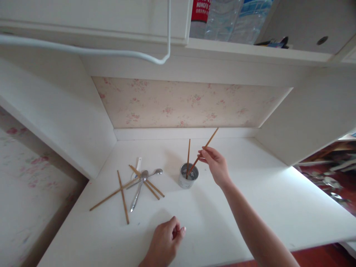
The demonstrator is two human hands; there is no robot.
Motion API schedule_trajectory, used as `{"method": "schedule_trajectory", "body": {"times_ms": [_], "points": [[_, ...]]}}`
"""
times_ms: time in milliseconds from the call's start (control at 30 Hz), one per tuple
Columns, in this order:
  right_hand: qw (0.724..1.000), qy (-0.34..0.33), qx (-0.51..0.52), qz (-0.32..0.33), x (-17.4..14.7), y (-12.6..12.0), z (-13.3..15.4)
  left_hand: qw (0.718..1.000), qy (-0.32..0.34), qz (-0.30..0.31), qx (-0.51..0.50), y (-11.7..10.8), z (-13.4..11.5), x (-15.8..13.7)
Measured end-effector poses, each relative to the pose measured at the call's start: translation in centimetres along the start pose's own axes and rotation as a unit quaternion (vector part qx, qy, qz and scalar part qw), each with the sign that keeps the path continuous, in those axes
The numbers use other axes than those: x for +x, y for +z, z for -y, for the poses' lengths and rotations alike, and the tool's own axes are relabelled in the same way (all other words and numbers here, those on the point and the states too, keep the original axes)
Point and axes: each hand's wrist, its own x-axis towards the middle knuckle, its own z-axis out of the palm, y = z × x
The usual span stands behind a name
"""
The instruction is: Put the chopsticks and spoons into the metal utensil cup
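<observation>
My right hand (214, 163) pinches a wooden chopstick (211, 137) near its middle, and the chopstick's lower end is inside a metal utensil holder (185, 183) with holes in its base. Another chopstick (188, 152) leans upright in the same holder. Near the front of the white tabletop, my left hand (167, 237) is loosely curled, with nothing visible in its fingers. To the left lies a loose pile: several chopsticks (123, 198), a metal spoon (136, 198), a second metal spoon (158, 171) and a white-handled utensil (139, 163), partly covered.
A white shelf (258, 50) overhangs the tabletop, holding plastic bottles (222, 22). A white cable (111, 52) hangs across the upper left. White side panels (300, 115) and a floral back wall (180, 104) enclose the tabletop.
</observation>
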Motion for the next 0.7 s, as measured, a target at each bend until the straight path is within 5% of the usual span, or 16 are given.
{"method": "schedule_trajectory", "body": {"times_ms": [267, 700], "points": [[0.994, 0.014, 0.07, -0.084, 2.7, -2.2, 0.7, 1.0, 0.011, -0.005, 0.006, 0.3, 0.5, 0.2], [0.983, 0.021, -0.183, 0.015, 1.2, 0.2, -3.2, 1.0, 0.004, -0.005, 0.002, 0.4, 0.5, 0.2]]}}
